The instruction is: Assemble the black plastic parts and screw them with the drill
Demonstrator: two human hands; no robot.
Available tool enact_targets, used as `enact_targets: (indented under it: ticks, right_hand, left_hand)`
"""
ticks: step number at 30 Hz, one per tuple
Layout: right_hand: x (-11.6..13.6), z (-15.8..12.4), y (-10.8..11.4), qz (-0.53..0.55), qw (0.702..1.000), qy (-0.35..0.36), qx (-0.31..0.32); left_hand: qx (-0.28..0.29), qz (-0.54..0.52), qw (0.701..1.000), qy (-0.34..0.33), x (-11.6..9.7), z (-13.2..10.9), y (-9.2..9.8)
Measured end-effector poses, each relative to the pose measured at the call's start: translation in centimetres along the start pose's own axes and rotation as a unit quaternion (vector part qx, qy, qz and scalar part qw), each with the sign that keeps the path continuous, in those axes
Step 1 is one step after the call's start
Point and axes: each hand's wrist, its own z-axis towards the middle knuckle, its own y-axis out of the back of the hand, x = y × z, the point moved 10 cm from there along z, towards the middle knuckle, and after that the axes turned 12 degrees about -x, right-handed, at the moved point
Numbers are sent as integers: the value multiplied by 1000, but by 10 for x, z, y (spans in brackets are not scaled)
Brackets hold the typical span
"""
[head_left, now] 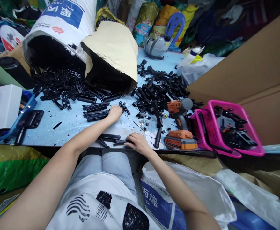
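My left hand [116, 112] reaches forward to a scatter of small black parts [125, 108], fingers bent down and closed; what they pinch, if anything, is hidden. Beside it, to the left, lie several long black plastic pieces [95, 111] stacked in a row. Near the table's front edge my right hand [138, 142] is closed over one end of a slim black piece with a forked tip [119, 142]. Just left of that piece, a black jointed plastic piece [108, 137] lies with its two arms spread.
A hammer [158, 135] and an orange cordless drill [179, 124] stand right of my right hand. Further right is a pink basket [209, 127] of parts. Heaps of black parts [161, 88] spread behind, near a beige sack [116, 44] and a white sack [87, 19].
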Motion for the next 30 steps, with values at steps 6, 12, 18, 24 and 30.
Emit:
enact_targets:
  ticks: [6, 12, 18, 24, 30]
  right_hand:
    - [-59, 64, 19, -102, 981, -136, -93]
    - [-92, 112, -10, -127, 968, -217, -24]
    - [-61, 78, 36, 69, 963, -205, -160]
    - [-4, 44, 27, 199, 959, -181, -91]
    - [40, 43, 25, 53, 997, -61, 10]
  left_hand:
    - [-69, 9, 998, 13, -6, 17, 1]
    - [-52, 15, 995, 87, 28, 50, 1]
    - [-19, -26, 997, 67, 31, 62, -19]
    - [-68, -62, 994, 64, 27, 49, 8]
    - [-250, -310, 908, 130, 66, -55, 85]
